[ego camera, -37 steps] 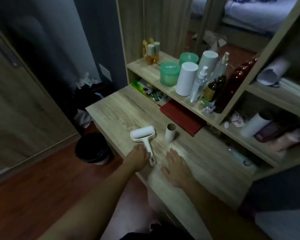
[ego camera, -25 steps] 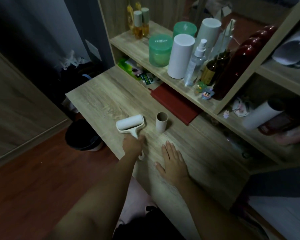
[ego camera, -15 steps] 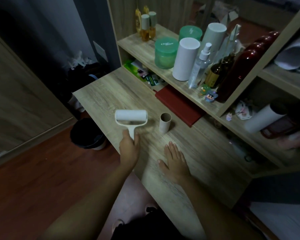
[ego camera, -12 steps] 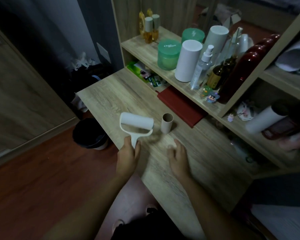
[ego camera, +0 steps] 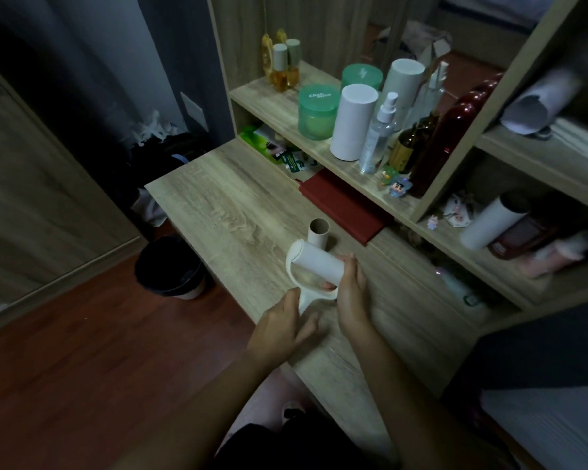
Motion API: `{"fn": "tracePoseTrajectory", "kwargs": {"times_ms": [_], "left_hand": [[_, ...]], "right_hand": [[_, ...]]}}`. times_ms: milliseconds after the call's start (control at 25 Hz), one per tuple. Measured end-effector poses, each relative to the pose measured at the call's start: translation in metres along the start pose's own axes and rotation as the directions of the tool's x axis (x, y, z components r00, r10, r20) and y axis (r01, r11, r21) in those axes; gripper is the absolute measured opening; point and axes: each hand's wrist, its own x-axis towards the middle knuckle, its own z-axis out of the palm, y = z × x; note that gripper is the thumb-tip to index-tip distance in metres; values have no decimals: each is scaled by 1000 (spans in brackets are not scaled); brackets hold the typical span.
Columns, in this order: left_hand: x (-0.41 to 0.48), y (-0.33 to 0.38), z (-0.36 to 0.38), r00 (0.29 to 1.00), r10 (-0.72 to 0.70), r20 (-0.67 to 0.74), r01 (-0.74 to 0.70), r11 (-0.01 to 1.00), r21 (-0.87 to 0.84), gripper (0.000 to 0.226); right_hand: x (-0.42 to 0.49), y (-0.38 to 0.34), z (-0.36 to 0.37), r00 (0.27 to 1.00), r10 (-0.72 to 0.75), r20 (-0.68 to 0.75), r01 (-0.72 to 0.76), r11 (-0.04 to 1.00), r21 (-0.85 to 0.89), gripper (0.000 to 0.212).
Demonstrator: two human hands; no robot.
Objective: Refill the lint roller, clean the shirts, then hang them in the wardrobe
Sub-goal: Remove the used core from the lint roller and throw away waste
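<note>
Over the desk [ego camera: 224,212], left grip [ego camera: 282,329] and right grip [ego camera: 352,291] clasp a white lint roller [ego camera: 316,266].

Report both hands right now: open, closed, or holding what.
Left hand: closed round the handle of the lint roller.
Right hand: closed on the end of the lint roller's white roll.

a single head-worn wide-angle camera looks forward and steeply down from above the bench [ego camera: 224,212], near it. the shelf [ego camera: 286,106] stands ahead, floor [ego camera: 65,368] at left.
</note>
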Motion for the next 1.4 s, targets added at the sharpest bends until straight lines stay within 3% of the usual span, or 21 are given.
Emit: {"fn": "tracePoseTrajectory", "kwargs": {"times_ms": [40,120,200,280,440,760,1160,1400], "left_hand": [[-1,1,-2,1000,24,-2,-24,999,-25,58],[2,2,-10,995,-60,-76,50,992,-119,66],[9,5,-18,964,-182,-193,132,961,-245,66],[18,14,-23,950,-195,-243,115,944,-309,61],[20,32,-20,944,-42,-326,-33,975,-220,41],[10,51,-8,888,-39,-459,-50,983,-179,41],[10,59,-14,917,-77,-391,-58,945,-322,35],[9,62,-14,924,-124,-362,-19,930,-367,37]], "right_hand": [[0,-3,-3,1000,-12,-26,12,1000,-10,38],[0,-11,-10,998,-31,-47,29,999,-38,30],[0,-14,-15,999,-33,-40,30,997,-73,22],[-1,-13,-17,1000,-1,-26,-2,996,-92,20],[1,-15,-13,995,62,-76,-65,998,-27,20],[10,-22,-10,989,103,-103,-103,995,4,22],[12,-19,-16,991,129,-26,-128,991,43,20],[9,-24,-16,996,84,-4,-84,996,-17,24]]}}
